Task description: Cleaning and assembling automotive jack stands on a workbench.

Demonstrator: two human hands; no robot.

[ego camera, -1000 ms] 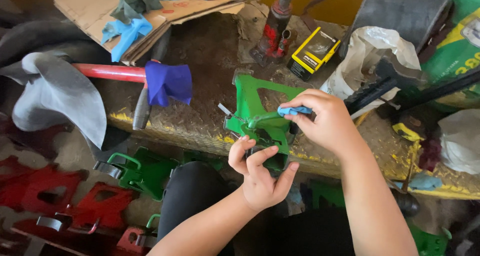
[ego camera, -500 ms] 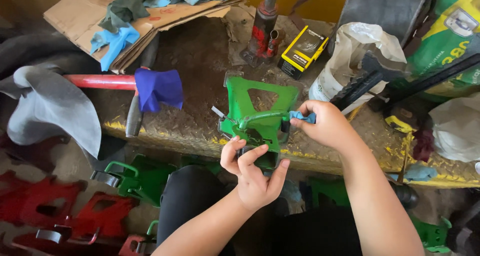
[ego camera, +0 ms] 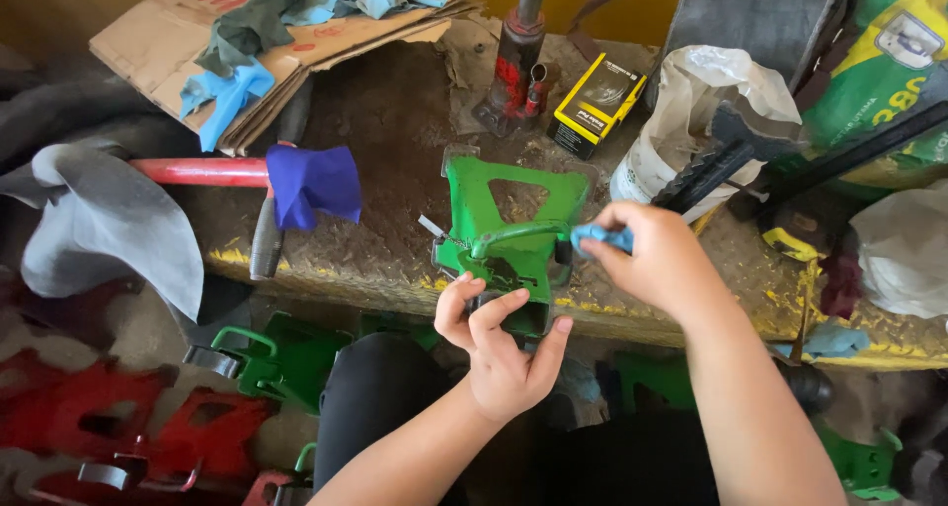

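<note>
Centrally, a green metal stand (ego camera: 513,239) lies on the edge of a dirty workbench (ego camera: 395,121), its long axis running away from the person, wide triangular base toward the far side and narrow end toward the knees. The left hand (ego camera: 499,353) grips the near end, fingers curled around it. The right hand (ego camera: 657,259) pinches a small blue cloth (ego camera: 597,236) against the stand's side. Just to the left, a red-handled tool (ego camera: 197,171) wrapped in blue rag lies beside folded cardboard (ego camera: 296,32).
</note>
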